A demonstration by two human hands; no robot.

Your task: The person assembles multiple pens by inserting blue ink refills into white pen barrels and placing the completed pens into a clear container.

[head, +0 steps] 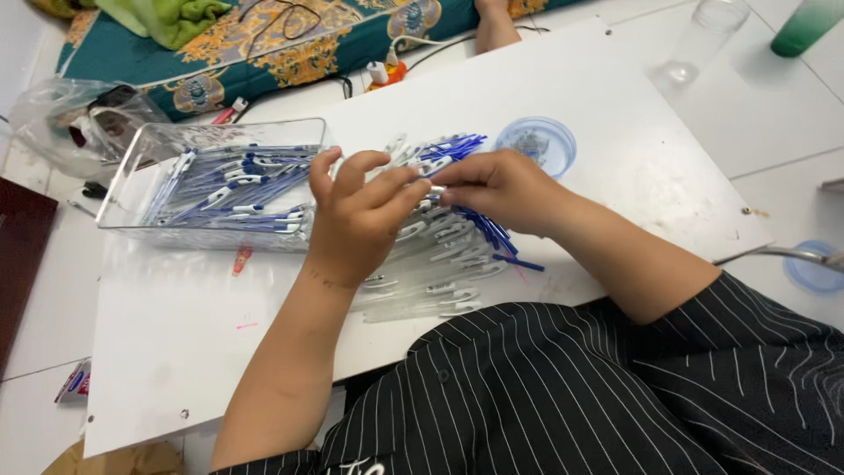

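White floor tiles surround a low white board (615, 114) that serves as the work surface, seen from above by a camera on the worker's head. Beyond the board's far edge lies a teal and gold patterned cushion (264, 40) with a green cloth (171, 18) bunched on it, and another person's forearm (494, 26) reaches in near the top. The worker's black pinstriped shirt (571, 396) fills the lower right.

On the board's left half stands a clear plastic tray (132, 167), loaded with assembled blue and white pens (233, 185). Just beside it, in the middle of the board, is a loose heap of pen parts (448, 255), clear barrels with white clips and thin blue refills, spread under and between both hands.

Left hand (356, 220) hovers over the heap with fingers curled, its fingertips pinching one end of a small pen piece (432, 189). Right hand (497, 189) meets it from the other side, thumb and fingers clenched on the same piece, so both hands grasp it together just above the pile.

Smaller items sit at the edges: a clear drinking glass (708, 35) at top right, a round blue-tinted lid (536, 145) just beyond the right hand, a crumpled clear bag (70, 119) to the tray's left.
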